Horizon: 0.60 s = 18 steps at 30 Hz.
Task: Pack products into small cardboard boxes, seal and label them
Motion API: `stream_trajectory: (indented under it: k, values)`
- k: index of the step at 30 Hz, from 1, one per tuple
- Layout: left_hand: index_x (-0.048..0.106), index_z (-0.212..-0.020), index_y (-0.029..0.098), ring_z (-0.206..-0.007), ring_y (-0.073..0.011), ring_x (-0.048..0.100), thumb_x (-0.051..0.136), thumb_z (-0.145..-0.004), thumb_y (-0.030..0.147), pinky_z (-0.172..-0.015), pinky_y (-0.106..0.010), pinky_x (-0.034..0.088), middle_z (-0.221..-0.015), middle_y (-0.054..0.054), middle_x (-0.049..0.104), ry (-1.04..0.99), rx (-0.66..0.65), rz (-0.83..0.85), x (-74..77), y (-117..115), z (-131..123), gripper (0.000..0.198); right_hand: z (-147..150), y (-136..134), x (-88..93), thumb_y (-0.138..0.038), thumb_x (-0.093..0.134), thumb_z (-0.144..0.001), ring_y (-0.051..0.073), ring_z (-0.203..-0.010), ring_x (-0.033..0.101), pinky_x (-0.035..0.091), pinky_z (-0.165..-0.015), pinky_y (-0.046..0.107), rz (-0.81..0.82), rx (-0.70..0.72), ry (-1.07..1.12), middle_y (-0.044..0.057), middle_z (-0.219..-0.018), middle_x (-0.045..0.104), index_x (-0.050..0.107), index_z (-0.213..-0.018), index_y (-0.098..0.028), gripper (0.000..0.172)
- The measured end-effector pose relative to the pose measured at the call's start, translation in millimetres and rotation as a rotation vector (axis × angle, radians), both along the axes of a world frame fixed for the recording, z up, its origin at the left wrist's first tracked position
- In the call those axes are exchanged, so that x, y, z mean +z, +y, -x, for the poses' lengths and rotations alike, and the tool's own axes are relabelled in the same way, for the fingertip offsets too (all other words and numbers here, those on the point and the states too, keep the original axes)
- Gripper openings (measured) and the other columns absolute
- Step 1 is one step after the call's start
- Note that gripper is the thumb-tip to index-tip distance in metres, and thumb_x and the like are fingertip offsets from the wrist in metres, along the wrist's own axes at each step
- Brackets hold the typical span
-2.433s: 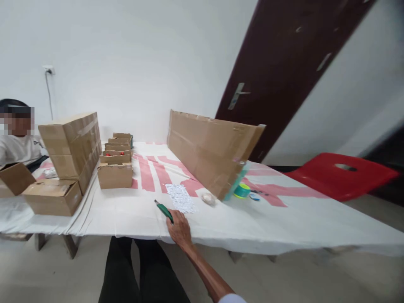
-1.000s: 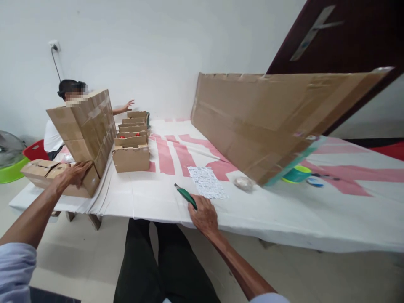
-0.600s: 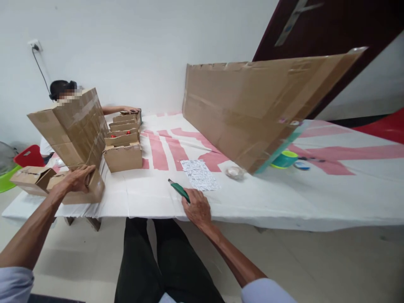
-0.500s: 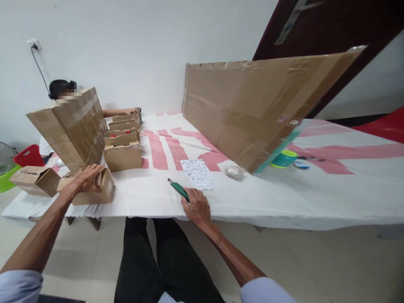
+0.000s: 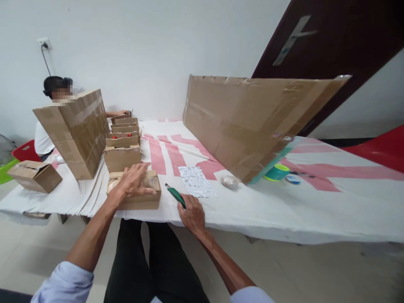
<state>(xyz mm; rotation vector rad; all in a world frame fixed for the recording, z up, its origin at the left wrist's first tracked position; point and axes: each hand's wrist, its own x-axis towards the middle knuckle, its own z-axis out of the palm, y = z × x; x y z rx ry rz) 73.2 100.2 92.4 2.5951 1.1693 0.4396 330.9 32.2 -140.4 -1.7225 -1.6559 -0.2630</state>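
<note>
My left hand (image 5: 134,182) lies over the top of a small cardboard box (image 5: 139,203) at the table's near edge, fingers spread, thumb reaching along its front top edge. Part of the box's top is hidden under the hand. To its right, my right hand (image 5: 192,212) is closed round a green utility knife (image 5: 175,195), whose tip points up and left toward the box. Just beyond the knife lies a sheet of small printed labels (image 5: 196,182) on the cloth. Behind the box stands a row of open cardboard boxes (image 5: 122,159), with red items in one.
Stacked cartons (image 5: 74,134) stand at left, near a co-worker (image 5: 44,136). Another small box (image 5: 34,176) sits at the left end. A large cardboard panel (image 5: 246,122) leans across the right, beside a clear plastic bundle (image 5: 230,182) and a tape roll (image 5: 277,171). White cloth (image 5: 299,210) covers the table.
My left hand has moved right along with the small box, which now sits in front of the open-box row. My right hand keeps the knife in nearly the same place. The view has shifted slightly.
</note>
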Motion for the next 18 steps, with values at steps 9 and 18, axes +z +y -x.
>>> stream_trajectory:
  k: [9,18]
  values:
    - [0.025,-0.165,0.031,-0.160,-0.0399,0.030,0.093,-0.061,0.059,-0.121,-0.057,0.040,-0.173,-0.021,0.032,-0.681,0.276,0.440,-43.3,-13.7,146.2,0.128,1.8,0.2,-1.0,-0.018,0.053,-0.095,0.027,-0.099,0.059,0.041,-0.086,0.038,-0.003,-0.028,-0.015,0.010,-0.108,0.071,0.065,-0.120,-0.020,0.028]
    - [0.034,-0.162,0.024,-0.150,-0.0408,0.046,0.098,-0.056,0.051,-0.119,-0.051,0.046,-0.163,-0.020,0.047,-0.839,0.181,0.549,-99.7,-19.0,121.2,0.126,-0.9,-0.7,-5.1,-0.020,0.051,-0.095,0.027,-0.101,0.059,0.043,-0.087,0.038,-0.026,-0.011,-0.024,0.011,-0.109,0.071,0.064,-0.120,-0.019,0.029]
